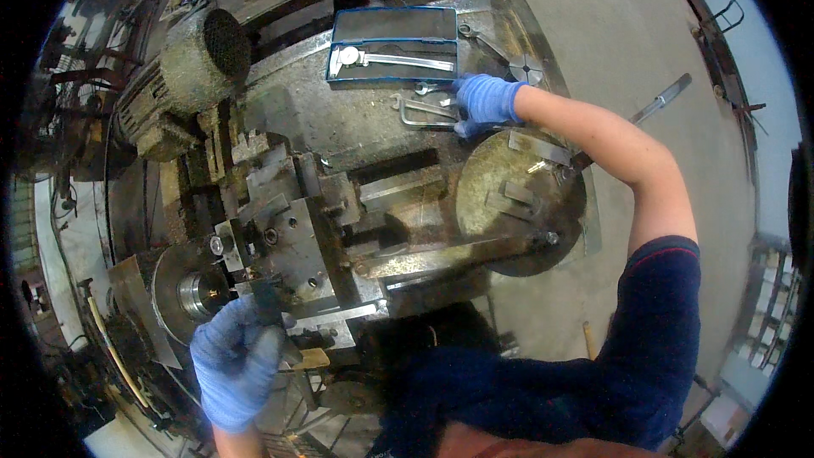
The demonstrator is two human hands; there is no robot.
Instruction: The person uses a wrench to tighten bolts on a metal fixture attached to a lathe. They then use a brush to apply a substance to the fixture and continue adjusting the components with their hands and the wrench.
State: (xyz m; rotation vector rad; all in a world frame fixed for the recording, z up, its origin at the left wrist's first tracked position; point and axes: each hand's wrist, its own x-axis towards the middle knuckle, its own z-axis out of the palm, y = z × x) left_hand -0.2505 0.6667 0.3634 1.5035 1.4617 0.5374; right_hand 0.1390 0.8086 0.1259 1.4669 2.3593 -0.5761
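My right hand, in a blue knit glove, reaches to the far bench top. Its thumb and fingers are apart over the right ends of several wrenches and a bent hex key; whether it touches them is hard to see. Just beyond lies an open blue-edged case with a dial caliper in it. My left hand, gloved alike, is curled at a dark block-like piece beside the lathe chuck. What its fingers hold is not clear.
The machine's tool slide fills the middle, with a large round disc and a bar handle to its right. A motor stands far left. Another wrench and a slotted round plate lie by the case.
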